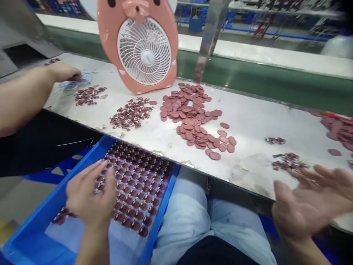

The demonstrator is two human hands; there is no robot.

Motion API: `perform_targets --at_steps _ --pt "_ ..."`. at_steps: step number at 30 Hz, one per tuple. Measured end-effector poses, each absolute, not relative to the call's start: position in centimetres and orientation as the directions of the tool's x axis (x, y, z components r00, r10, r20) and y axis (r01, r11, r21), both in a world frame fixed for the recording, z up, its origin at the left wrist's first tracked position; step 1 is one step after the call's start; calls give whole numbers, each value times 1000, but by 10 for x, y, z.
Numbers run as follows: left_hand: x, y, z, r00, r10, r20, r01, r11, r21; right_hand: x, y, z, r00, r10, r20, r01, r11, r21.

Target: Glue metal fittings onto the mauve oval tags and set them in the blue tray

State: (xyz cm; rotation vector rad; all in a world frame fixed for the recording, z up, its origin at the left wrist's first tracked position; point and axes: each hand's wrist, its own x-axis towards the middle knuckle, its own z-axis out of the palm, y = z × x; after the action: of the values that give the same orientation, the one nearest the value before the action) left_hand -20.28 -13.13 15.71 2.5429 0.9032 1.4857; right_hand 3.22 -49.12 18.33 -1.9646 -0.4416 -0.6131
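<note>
Going lightly over the blue tray (166, 206) should spare its rows of pieces (128, 222) — our left hand (91, 198) has thumb and fingers apart. Our right hand (306, 208) spreads open near small clustered parts (289, 161).

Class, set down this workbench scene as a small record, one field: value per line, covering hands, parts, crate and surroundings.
Left hand: above the blue crate, blurred; grip unclear
Right hand: open, fingers spread, near a small cluster of parts
Crate contents: rows of dark red pieces
Bench: reddish oval discs right of a multicoloured parts heap
Fan: pig-faced, upright
Neighbour's hand: at a pale pile
</note>
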Motion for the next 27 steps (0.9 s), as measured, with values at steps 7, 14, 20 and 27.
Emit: perform_targets --at_steps 7,14,20,27 --pt "-70 -242 187 777 22 629 -107 -980 166 42 -491 180 904 193 381 417 -592 -690" --pt "-57 -280 166 808 -111 579 -221 -967 123 52 -488 178 895 317 313 442 -539 -717" --pt "-67 -290 159 679 -81 729 -348 -911 222 31 -490 182 921 302 246 328 -264 -907" --pt "-102 -313 167 573 -14 820 -420 -864 278 -22 -479 199 799 568 -195 -203 -50 -978"
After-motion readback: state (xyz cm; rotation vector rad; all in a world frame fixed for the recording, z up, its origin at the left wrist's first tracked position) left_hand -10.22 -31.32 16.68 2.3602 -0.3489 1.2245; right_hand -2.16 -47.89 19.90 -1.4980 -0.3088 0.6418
